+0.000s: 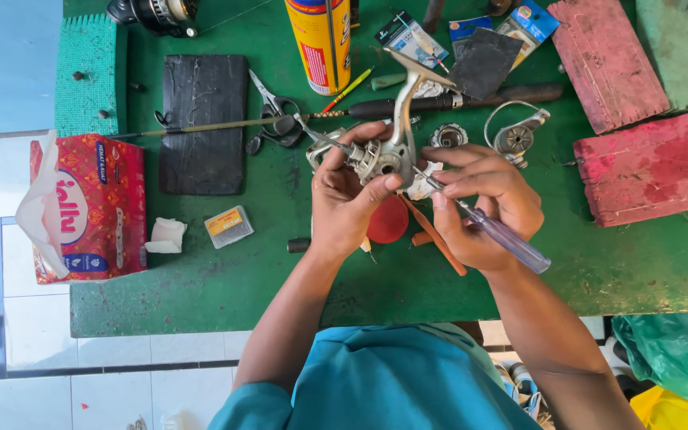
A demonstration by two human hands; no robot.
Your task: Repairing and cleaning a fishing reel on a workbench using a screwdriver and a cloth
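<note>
My left hand [347, 199] grips a silver fishing reel body [384, 147] above the green table [280, 271], thumb pressed on its side. My right hand [483, 199] holds a screwdriver with a clear handle [507, 239], its tip set against the reel near the left thumb. A red round lid [388, 221] lies under the hands. A loose metal reel part [515, 135] and a small round spool piece [448, 136] rest just beyond my right hand.
A red tissue box [85, 207] stands at the table's left edge, beside a crumpled tissue [167, 236] and a small box [228, 226]. Farther back lie a black mat [203, 123], scissors [272, 107], a spray can [322, 36], a rod handle [439, 102] and red blocks [650, 163].
</note>
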